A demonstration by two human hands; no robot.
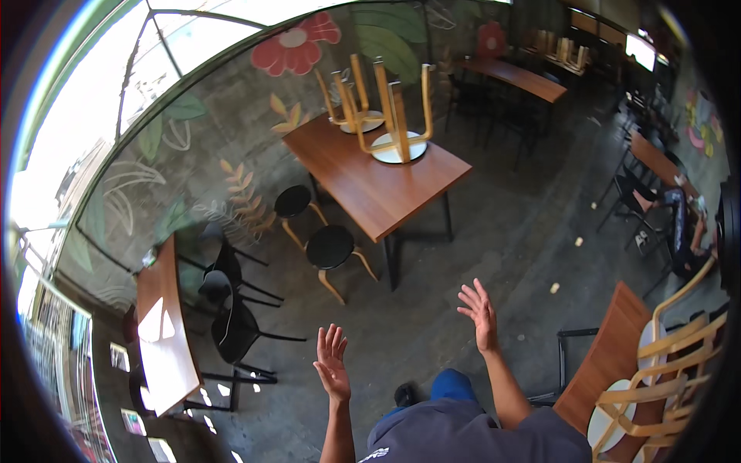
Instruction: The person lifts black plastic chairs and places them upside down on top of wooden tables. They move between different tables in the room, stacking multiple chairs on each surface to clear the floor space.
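My left hand [333,363] is raised over the dark floor, palm up, fingers apart, holding nothing. To its right, my right hand [480,315] is also held up with spread fingers and touches nothing. Beyond both hands stands a wooden table [382,202] with dark metal legs. Two stools rest upside down on its top, a nearer one [399,147] and a farther one [362,120], their bent-wood legs pointing up. On the floor at the table's left side are two upright stools with round black seats, one [330,247] nearer my left hand and one [293,201] by the wall.
A wooden table [156,289] with black chairs [234,330] stands at the left. At the lower right, upturned stools [613,414] lie on another table [608,330]. A person [683,231] sits at the far right. Small pale pieces [554,287] dot the floor.
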